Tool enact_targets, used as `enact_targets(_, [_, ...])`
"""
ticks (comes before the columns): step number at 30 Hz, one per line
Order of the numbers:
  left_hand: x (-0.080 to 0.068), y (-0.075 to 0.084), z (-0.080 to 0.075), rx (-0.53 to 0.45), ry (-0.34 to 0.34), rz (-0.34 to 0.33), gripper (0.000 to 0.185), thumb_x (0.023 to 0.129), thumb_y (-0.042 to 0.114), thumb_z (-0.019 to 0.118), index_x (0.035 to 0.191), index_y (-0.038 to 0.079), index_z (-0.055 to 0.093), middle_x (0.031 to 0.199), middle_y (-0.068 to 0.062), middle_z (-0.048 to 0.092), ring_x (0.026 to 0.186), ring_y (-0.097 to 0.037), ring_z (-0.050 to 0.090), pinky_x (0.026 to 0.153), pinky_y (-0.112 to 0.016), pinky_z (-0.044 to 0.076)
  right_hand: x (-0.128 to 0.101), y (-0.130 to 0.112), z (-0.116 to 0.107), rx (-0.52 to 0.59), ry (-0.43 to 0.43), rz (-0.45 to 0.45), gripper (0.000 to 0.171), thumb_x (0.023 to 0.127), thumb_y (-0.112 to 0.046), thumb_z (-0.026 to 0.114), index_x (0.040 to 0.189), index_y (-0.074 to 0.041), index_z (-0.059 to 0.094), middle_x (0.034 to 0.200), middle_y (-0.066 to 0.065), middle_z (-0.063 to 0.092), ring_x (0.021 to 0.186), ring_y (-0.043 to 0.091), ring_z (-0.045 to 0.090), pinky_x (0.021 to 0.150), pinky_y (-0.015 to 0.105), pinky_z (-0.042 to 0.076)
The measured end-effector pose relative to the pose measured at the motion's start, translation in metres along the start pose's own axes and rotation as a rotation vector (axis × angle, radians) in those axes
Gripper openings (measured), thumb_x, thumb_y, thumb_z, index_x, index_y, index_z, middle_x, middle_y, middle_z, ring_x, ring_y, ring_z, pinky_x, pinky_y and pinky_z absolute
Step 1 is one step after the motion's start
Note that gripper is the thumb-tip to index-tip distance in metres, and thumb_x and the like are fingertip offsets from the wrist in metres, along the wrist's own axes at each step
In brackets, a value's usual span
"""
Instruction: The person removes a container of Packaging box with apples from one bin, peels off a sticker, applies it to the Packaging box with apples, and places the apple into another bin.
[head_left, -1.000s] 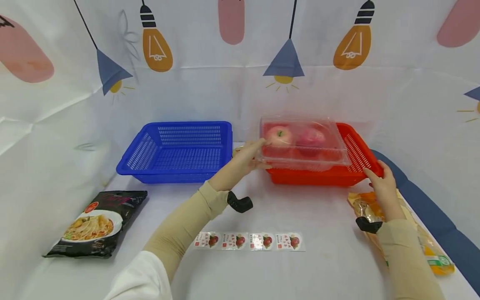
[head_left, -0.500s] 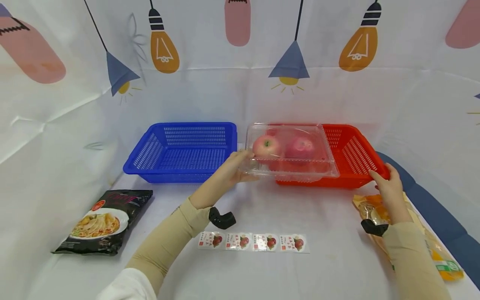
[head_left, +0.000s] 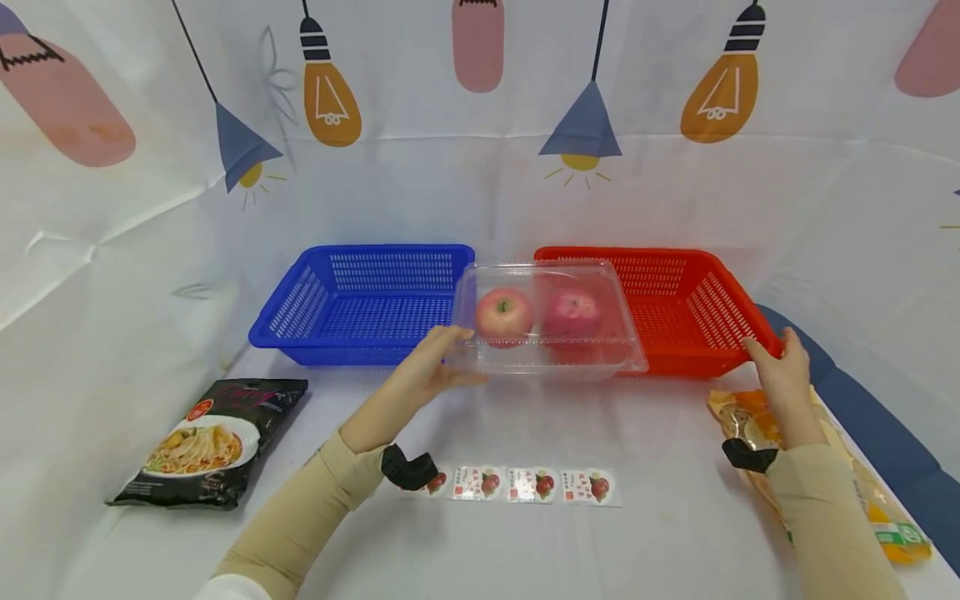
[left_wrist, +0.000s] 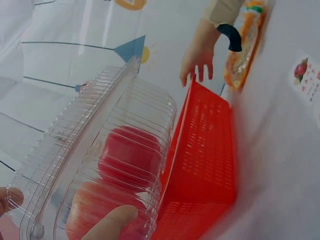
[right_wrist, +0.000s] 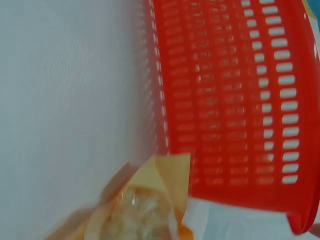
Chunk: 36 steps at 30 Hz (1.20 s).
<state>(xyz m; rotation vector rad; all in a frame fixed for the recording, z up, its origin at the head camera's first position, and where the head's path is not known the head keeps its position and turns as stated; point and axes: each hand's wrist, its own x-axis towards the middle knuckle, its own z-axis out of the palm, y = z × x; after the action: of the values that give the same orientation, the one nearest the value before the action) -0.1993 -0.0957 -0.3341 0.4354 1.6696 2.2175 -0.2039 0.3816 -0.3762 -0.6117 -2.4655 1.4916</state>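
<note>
- While the left hand (head_left: pixel 420 371) gripped the clear apple box (head_left: pixel 543 321) by its end, two apples lay inside.
- The right hand (head_left: pixel 780 371) clasped the red basket (head_left: pixel 693 304) at its near corner.

My left hand (head_left: pixel 405 379) holds the clamshell (head_left: pixel 543 321) between both baskets; my right hand (head_left: pixel 780 367) rests on the right basket (head_left: pixel 697 304), a snack bag (head_left: pixel 862 492) beneath its wrist.
</note>
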Motion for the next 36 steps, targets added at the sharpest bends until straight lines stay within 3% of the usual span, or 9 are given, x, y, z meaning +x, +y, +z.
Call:
enact_targets(2, [-0.009, -0.001, -0.004, 0.053, -0.034, 0.030, 0.025, 0.100, 0.014, 0.036, 0.117, -0.002, 0.046, 0.110, -0.013, 0.034, 0.122, -0.035, 0.033, 0.089, -0.046, 0.047, -0.004, -0.006, 0.003, -0.009, 0.089, -0.024, 0.080, 0.094, -0.041, 0.043, 0.148, -0.011, -0.006, 0.153, 0.016, -0.007, 0.139, 0.037, 0.003, 0.109, 0.055, 0.015])
enact_targets(5, [-0.010, 0.001, -0.001, -0.058, 0.109, -0.086, 0.016, 0.094, 0.015, 0.044, 0.104, 0.002, 0.045, 0.108, -0.007, 0.034, 0.117, -0.029, 0.035, 0.084, -0.048, 0.050, -0.016, -0.022, 0.012, -0.024, 0.206, -0.092, 0.074, 0.093, -0.035, 0.044, 0.149, -0.014, 0.001, 0.154, 0.009, -0.004, 0.140, 0.028, -0.001, 0.112, 0.049, 0.010])
enact_targets(9, [-0.012, 0.002, 0.002, -0.146, 0.250, -0.200, 0.012, 0.086, 0.010, 0.048, 0.093, 0.007, 0.040, 0.108, -0.002, 0.031, 0.113, -0.026, 0.032, 0.079, -0.051, 0.051, -0.040, -0.048, 0.027, 0.005, 0.199, -0.206, 0.069, 0.094, -0.029, 0.046, 0.150, -0.017, 0.007, 0.154, 0.005, 0.001, 0.140, 0.025, 0.004, 0.113, 0.044, 0.009])
enact_targets(13, [-0.022, -0.002, 0.000, -0.134, 0.249, -0.233, 0.009, 0.088, 0.010, 0.045, 0.094, 0.007, 0.039, 0.108, -0.003, 0.031, 0.102, -0.024, 0.041, 0.079, -0.051, 0.051, -0.066, -0.066, 0.042, 0.088, 0.053, -0.294, 0.067, 0.094, -0.029, 0.047, 0.149, -0.023, 0.009, 0.154, 0.004, 0.008, 0.140, 0.025, 0.010, 0.112, 0.042, 0.018])
enact_targets(20, [-0.041, -0.006, -0.002, -0.114, 0.221, -0.249, 0.022, 0.084, 0.013, 0.050, 0.100, 0.008, 0.036, 0.109, -0.008, 0.035, 0.093, -0.023, 0.049, 0.079, -0.051, 0.051, -0.108, -0.075, 0.073, 0.243, -0.291, -0.376, 0.058, 0.095, -0.023, 0.051, 0.146, -0.021, 0.023, 0.131, -0.006, 0.041, 0.117, 0.007, 0.042, 0.082, 0.007, 0.040])
enact_targets(24, [-0.052, -0.009, -0.004, -0.097, 0.189, -0.238, 0.020, 0.084, 0.013, 0.048, 0.100, 0.009, 0.036, 0.109, -0.010, 0.038, 0.095, -0.022, 0.050, 0.081, -0.051, 0.050, -0.130, -0.076, 0.086, 0.351, -0.484, -0.340, 0.053, 0.097, -0.023, 0.046, 0.145, -0.011, 0.026, 0.124, -0.012, 0.045, 0.107, -0.001, 0.048, 0.083, 0.015, 0.045])
enact_targets(28, [-0.061, -0.013, -0.005, -0.075, 0.177, -0.234, 0.022, 0.084, 0.013, 0.048, 0.103, 0.008, 0.036, 0.109, -0.012, 0.040, 0.099, -0.023, 0.050, 0.082, -0.052, 0.049, -0.144, -0.077, 0.091, 0.378, -0.607, -0.225, 0.058, 0.097, -0.031, 0.041, 0.146, -0.006, 0.022, 0.136, 0.000, 0.038, 0.115, 0.013, 0.043, 0.088, 0.031, 0.048])
enact_targets(32, [-0.070, -0.016, -0.006, -0.063, 0.167, -0.239, 0.031, 0.084, 0.015, 0.049, 0.109, 0.007, 0.033, 0.111, -0.012, 0.041, 0.101, -0.026, 0.054, 0.083, -0.053, 0.048, -0.152, -0.076, 0.096, 0.371, -0.685, -0.178, 0.060, 0.096, -0.036, 0.038, 0.146, -0.006, 0.021, 0.144, 0.016, 0.027, 0.121, 0.028, 0.035, 0.092, 0.050, 0.044])
enact_targets(36, [-0.079, -0.023, -0.009, -0.027, 0.147, -0.246, 0.037, 0.084, 0.020, 0.049, 0.112, 0.007, 0.029, 0.114, -0.012, 0.041, 0.100, -0.027, 0.057, 0.083, -0.052, 0.048, -0.158, -0.073, 0.100, 0.369, -0.711, -0.190, 0.060, 0.097, -0.033, 0.039, 0.146, -0.004, 0.020, 0.145, 0.019, 0.026, 0.115, 0.017, 0.043, 0.092, 0.054, 0.043])
